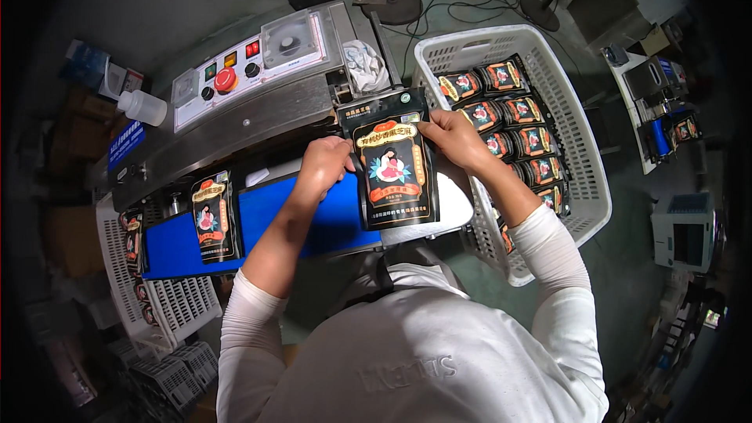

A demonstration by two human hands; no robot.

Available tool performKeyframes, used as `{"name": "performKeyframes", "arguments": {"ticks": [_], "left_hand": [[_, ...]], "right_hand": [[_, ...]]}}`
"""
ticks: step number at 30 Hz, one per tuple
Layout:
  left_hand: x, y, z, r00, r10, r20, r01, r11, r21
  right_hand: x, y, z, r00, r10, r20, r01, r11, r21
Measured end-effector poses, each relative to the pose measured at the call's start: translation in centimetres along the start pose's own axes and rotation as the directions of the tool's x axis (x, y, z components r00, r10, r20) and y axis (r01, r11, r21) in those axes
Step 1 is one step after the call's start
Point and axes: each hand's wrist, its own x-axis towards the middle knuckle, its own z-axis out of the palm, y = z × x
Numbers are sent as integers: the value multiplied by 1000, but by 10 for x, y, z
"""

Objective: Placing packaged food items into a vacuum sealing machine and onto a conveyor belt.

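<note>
My left hand point(327, 160) pinches the left edge of an upright black pouch point(392, 188) with a colorful printed front, while my right hand point(454, 135) grips its upper right side. The pouch is over the right end of a blue conveyor belt point(329, 231), beside a pale end plate point(454, 204). A similar pouch point(213, 223) lies farther left on the belt, and another point(133, 239) is at its far left end. Behind the belt is a steel machine point(290, 98) with buttons and a red knob.
A white plastic crate point(587, 188) on the right holds several black pouches. Another crate point(184, 313) stands below the belt's left end. A plastic bottle point(149, 110) sits at the machine's left. Cables and stand bases point(392, 6) are on the floor behind; a side bench point(638, 110) stands far right.
</note>
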Motion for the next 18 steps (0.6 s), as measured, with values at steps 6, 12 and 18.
{"name": "performKeyframes", "arguments": {"ticks": [6,12,18], "left_hand": [[-2,-2,-9,1000,-13,-14,12,999,-50],[-4,-6,-20,1000,-14,-15,14,999,-52],[-10,-9,-36,998,-38,-42,37,999,-35]], "right_hand": [[2,-12,9,999,34,36,-34,999,-2],[7,-10,18,996,70,59,-66,996,-61],[11,-21,32,992,69,104,-59,994,-89]]}}
